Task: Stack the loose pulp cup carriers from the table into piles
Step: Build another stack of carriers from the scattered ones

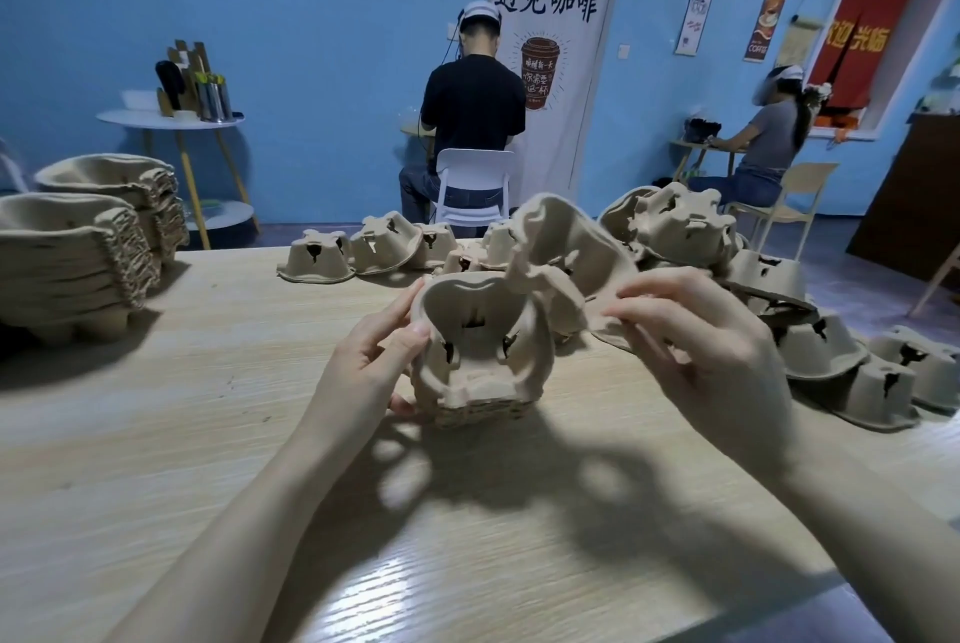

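Observation:
A small nested stack of brown pulp cup carriers (480, 356) is tilted up off the wooden table (208, 434), its open side facing me. My left hand (379, 361) grips its left edge, thumb on the rim and fingers underneath. My right hand (696, 346) pinches the rim of a single loose carrier (566, 247), which is raised and tilted behind and right of the stack.
Two tall finished piles (78, 257) (124, 190) stand at the table's left end. Several loose carriers lie upside down along the far edge (363, 247) and in a heap at the right (779, 289). Two seated people work beyond the table.

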`<state>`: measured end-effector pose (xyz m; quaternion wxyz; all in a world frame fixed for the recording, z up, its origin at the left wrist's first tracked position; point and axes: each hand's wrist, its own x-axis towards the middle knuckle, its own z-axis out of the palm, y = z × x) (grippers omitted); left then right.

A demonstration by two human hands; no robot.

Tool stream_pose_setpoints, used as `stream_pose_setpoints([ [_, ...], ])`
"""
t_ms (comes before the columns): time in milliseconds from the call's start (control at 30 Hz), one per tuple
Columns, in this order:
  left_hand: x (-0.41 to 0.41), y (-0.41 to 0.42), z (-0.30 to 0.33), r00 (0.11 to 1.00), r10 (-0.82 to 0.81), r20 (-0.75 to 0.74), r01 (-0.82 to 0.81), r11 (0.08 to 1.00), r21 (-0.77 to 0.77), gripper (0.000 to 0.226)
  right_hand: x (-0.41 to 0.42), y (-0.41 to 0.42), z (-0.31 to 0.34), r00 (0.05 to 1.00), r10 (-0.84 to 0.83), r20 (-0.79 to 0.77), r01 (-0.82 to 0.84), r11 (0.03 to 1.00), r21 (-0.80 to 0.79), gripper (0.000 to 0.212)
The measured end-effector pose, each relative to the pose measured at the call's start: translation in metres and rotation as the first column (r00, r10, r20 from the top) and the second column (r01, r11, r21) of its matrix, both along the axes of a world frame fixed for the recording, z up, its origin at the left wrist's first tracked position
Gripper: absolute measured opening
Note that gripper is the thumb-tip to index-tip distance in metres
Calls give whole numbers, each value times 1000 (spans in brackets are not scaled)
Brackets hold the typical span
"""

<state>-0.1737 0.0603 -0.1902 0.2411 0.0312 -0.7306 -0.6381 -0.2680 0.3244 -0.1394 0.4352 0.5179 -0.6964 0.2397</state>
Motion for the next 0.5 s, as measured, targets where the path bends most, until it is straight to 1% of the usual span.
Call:
stream_pose_setpoints([
  [167,-1,-2,0,1000,-7,26,6,999,38,50,1,-25,-7,996,56,-73,-45,989,142,17],
  [300,-2,-3,-1,999,-3,34,1,999,38,56,2,-30,-11,993,108,-50,-98,981,167,18],
  [367,-3,-4,-2,999,1,41,-2,999,44,57,0,-31,-13,993,106,-51,-95,979,183,16],
  [500,-3,-4,-1,999,-8,42,5,997,71,44,-7,-30,-17,994,77,-75,-63,982,176,18],
])
